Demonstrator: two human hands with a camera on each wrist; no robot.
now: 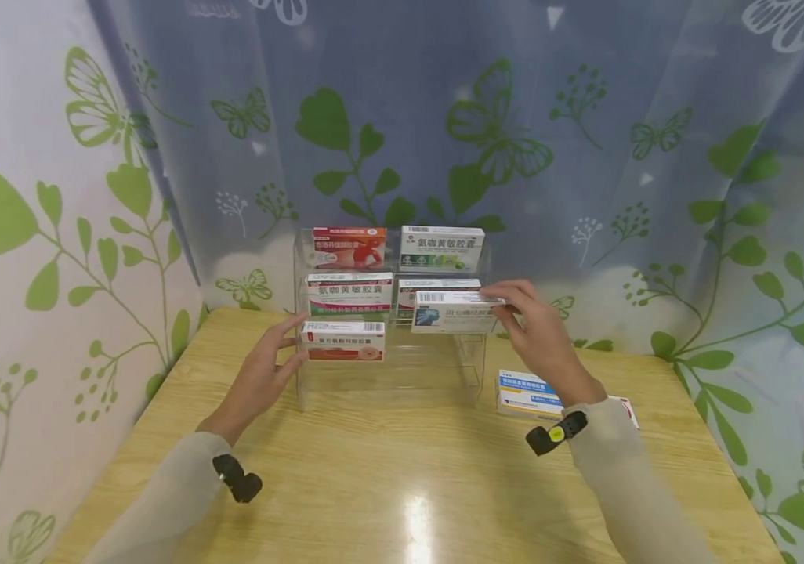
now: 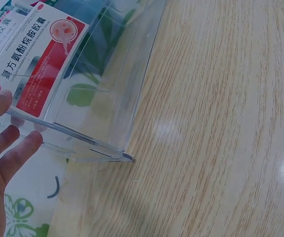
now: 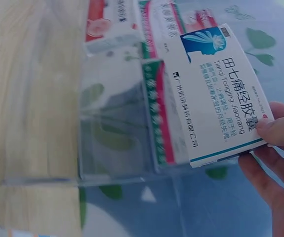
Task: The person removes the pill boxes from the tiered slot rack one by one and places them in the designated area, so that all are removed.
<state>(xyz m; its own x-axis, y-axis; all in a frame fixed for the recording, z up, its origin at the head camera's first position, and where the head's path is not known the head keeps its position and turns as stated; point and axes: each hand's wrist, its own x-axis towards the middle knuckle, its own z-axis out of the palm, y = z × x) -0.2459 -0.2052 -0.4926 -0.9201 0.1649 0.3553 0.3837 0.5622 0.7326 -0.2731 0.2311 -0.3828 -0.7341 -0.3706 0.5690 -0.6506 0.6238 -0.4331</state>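
A clear tiered rack [image 1: 433, 376] holds medicine boxes in two columns. The right hand [image 1: 539, 333] pinches the right end of a white box with a blue picture [image 3: 216, 94]; in the head view this box [image 1: 451, 315] is in front of the middle-right box [image 1: 437, 285], partly covering it. At the rack's lower left, the left hand [image 1: 258, 381] touches the side with its fingers relaxed, beside a white and red box [image 1: 342, 345]. In the left wrist view its fingers [image 2: 20, 153] lie along the rack's edge by that red box [image 2: 43, 64].
The top tier bears a red box [image 1: 349, 249] and a white and green box [image 1: 442, 249]; a white, pink and green box [image 1: 349, 296] is at middle left. A blue and white box [image 1: 525, 392] lies on the wooden table [image 1: 374, 470], another partly under the right forearm. Patterned curtains surround the table.
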